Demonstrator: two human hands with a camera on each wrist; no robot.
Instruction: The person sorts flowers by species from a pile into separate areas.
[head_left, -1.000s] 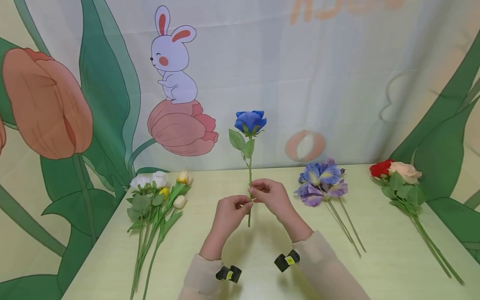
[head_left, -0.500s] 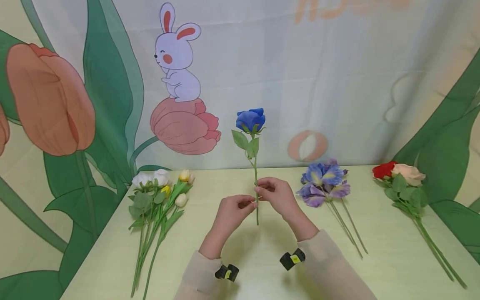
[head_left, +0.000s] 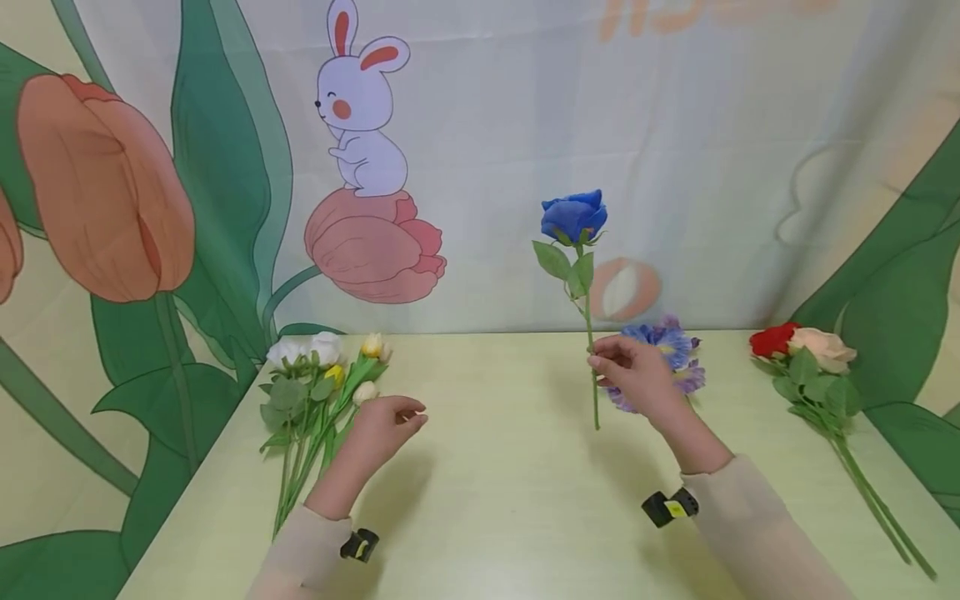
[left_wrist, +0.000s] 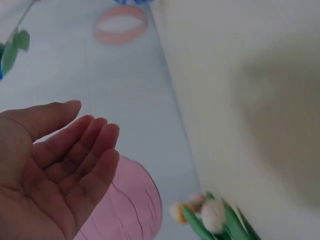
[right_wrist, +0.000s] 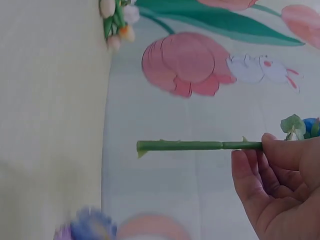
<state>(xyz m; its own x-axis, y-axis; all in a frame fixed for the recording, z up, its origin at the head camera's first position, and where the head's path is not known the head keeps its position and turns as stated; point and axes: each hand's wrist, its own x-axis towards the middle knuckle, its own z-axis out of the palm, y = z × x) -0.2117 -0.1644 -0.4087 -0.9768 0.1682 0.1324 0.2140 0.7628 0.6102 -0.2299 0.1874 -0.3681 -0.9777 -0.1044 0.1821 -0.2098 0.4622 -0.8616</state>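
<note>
A blue rose (head_left: 573, 218) with green leaves stands nearly upright in the air, its stem pinched between thumb and fingers of my right hand (head_left: 637, 375). In the right wrist view the cut lower end of the green stem (right_wrist: 180, 145) sticks out past the fingertips. My left hand (head_left: 381, 429) hovers over the table's left side with loosely bent fingers and nothing in the palm, as the left wrist view of the hand (left_wrist: 65, 170) confirms. Tulips (head_left: 366, 392) lie close beyond it, partly covered by that hand. Purple-blue irises (head_left: 678, 346) lie behind my right hand, which hides part of them.
White flowers (head_left: 303, 350) lie with the tulips at the table's left. A red rose (head_left: 772, 340) and a peach rose (head_left: 821, 348) lie on the right, stems toward the front. A printed curtain (head_left: 480, 167) hangs along the back edge of the pale table (head_left: 495, 500).
My left hand has let go of the rose stem and moved left toward the tulips. The right hand has carried the blue rose to the right and slightly up, in front of the irises.
</note>
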